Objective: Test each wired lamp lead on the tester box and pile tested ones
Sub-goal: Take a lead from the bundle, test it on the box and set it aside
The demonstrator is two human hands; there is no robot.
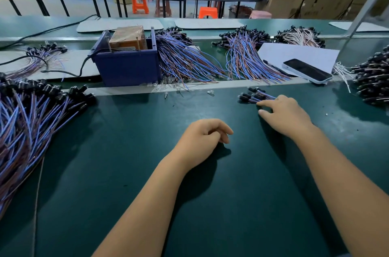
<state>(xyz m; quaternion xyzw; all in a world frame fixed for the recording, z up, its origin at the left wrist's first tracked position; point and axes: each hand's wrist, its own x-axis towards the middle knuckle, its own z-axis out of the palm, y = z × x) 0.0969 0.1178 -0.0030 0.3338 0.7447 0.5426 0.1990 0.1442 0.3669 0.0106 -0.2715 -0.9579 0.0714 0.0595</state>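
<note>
A small bunch of lamp leads with black sockets and blue-brown wires lies on the green mat right of centre. My right hand rests on the wire ends of that bunch, fingers spread and covering them. My left hand lies on the mat at the centre, fingers loosely curled, holding nothing. The blue tester box with a brown transformer inside stands beyond the metal rail, at centre left. A big pile of leads fans out at the left.
More lead piles lie behind the rail, and another pile sits at the far right. A phone rests on white paper. Loose clear bulbs dot the rail. A black cable runs to the box.
</note>
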